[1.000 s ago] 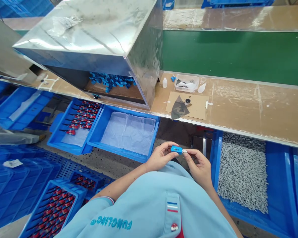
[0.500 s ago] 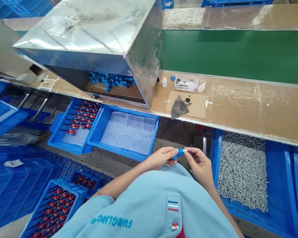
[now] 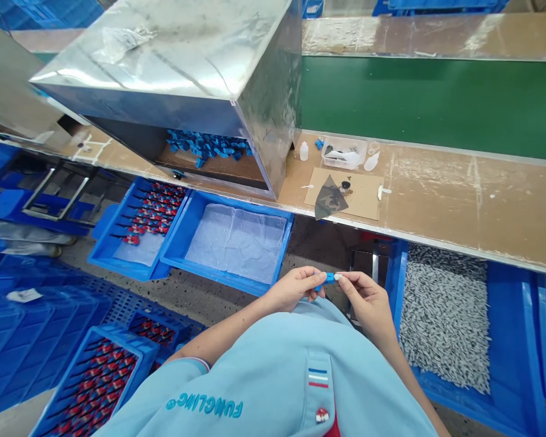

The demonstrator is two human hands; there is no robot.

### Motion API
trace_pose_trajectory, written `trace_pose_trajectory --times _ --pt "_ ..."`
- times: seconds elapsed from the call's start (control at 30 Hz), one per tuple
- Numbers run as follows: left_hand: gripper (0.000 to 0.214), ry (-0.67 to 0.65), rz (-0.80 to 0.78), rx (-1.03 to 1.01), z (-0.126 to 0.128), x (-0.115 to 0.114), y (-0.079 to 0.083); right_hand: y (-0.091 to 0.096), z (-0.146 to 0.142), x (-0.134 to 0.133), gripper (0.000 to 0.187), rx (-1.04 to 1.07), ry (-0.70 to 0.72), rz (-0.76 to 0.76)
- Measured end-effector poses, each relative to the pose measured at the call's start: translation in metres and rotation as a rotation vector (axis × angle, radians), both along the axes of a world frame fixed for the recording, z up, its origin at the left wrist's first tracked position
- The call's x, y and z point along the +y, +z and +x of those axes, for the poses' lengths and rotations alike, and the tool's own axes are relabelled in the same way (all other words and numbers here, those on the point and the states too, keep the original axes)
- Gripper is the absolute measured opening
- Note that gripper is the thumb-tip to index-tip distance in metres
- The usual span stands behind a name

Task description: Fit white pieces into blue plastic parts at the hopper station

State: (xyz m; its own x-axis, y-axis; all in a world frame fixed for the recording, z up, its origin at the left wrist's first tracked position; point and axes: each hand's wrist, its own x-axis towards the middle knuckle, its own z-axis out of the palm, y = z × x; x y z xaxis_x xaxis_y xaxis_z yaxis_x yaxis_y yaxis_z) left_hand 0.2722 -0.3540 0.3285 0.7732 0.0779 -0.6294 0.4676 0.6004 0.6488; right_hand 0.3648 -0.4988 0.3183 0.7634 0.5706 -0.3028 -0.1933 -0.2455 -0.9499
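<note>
In front of my shirt, my left hand [image 3: 299,285] pinches a small blue plastic part [image 3: 329,278] between thumb and fingers. My right hand [image 3: 364,298] closes on a small white piece [image 3: 338,277], which meets the right end of the blue part. How far the white piece goes into the blue one is too small to tell. Right of my hands stands a blue crate [image 3: 512,331] with a heap of small grey-white pieces [image 3: 443,321] in it. More blue parts [image 3: 207,145] lie in a pile inside the metal hood.
The metal hood [image 3: 164,48] stands on the bench [image 3: 437,194]. A plastic tub [image 3: 343,153], small bottle [image 3: 304,151] and cardboard sheet [image 3: 364,197] lie nearby. Below the bench edge are a lined blue crate [image 3: 236,240] and a crate of red-and-blue pieces [image 3: 157,209]. A green belt [image 3: 414,103] runs behind.
The white piece shows less between my fingers and sits closer to the blue part. Both hands stay almost in place. The whole view has shifted slightly.
</note>
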Motion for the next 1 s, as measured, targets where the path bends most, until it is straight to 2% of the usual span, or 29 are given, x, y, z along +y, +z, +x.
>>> trace_pose_trajectory --times 0.3,0.73,0.9,1.0 --pt "0.062 -0.006 0.002 0.024 0.0017 -0.0006 -0.0009 -0.0014 -0.0001 -0.0004 0.047 0.027 -0.010 -0.028" --pt "0.063 -0.115 0.043 0.073 0.0017 -0.0046 -0.0050 -0.0069 -0.0005 -0.0032 0.050 0.088 0.024 -0.027" --pt "0.063 -0.060 0.041 0.022 0.0019 -0.0039 -0.0056 -0.0063 -0.0014 -0.0037 0.046 0.047 0.003 -0.002" --pt "0.063 0.003 0.108 -0.040 0.0026 -0.0024 -0.0050 -0.0063 -0.0037 -0.0058 0.041 -0.054 -0.014 -0.007"
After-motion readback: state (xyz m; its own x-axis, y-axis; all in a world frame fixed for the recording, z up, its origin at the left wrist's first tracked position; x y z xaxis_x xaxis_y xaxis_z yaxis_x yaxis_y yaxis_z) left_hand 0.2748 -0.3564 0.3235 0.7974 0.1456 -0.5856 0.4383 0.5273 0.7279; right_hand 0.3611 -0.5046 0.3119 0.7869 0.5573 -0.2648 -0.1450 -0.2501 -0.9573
